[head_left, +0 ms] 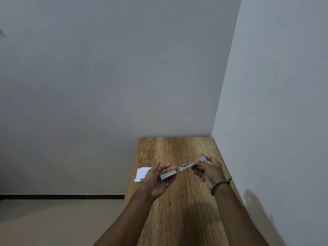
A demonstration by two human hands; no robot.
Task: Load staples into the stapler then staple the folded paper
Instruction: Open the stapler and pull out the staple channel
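A blue and silver stapler (183,168) is held in the air above the wooden table (179,148), spread open into one long line. My left hand (158,180) grips its near blue end with curled fingers. My right hand (209,172) pinches the far blue end between thumb and fingers. The metal middle part shows between the hands. A white folded paper (142,173) lies at the table's left edge, partly hidden behind my left hand. No loose staples can be made out.
The narrow table stands in a corner, with a wall (284,103) close along its right side and another behind it. The floor (53,219) drops away to the left. A green band (220,185) circles my right wrist.
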